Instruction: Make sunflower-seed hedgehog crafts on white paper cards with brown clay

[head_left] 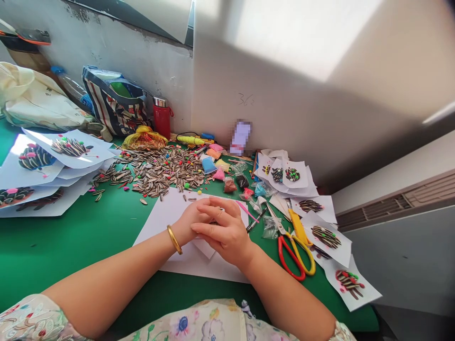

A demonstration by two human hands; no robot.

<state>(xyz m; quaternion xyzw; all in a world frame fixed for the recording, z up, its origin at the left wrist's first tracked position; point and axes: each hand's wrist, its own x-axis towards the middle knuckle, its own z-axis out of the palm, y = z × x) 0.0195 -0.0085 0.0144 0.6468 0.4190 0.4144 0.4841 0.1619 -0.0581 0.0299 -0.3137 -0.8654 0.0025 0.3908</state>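
Note:
My left hand point(190, 221), with a gold bangle at its wrist, lies over a white paper sheet point(152, 237) on the green table. Across it rests my right hand point(227, 232), its fingers stretched out and a little apart. The right hand hides most of the left fingers, so their pose is unclear. A small dark patch shows between the hands; what it is I cannot make out. Under the hands a smaller white paper point(205, 248) sticks out toward me. Just right of my right hand are a pink strip point(249, 211) and a dark pen point(256, 220).
Striped sunflower seeds point(167, 168) spread behind the sheet. Red-and-yellow-handled scissors point(293, 253) and a yellow cutter point(299, 227) lie to the right. Seed-decorated papers are stacked at left point(83, 158) and right point(343, 253). Small colored clay packets point(208, 165), a red flask point(161, 118) and a bag point(113, 106) stand behind.

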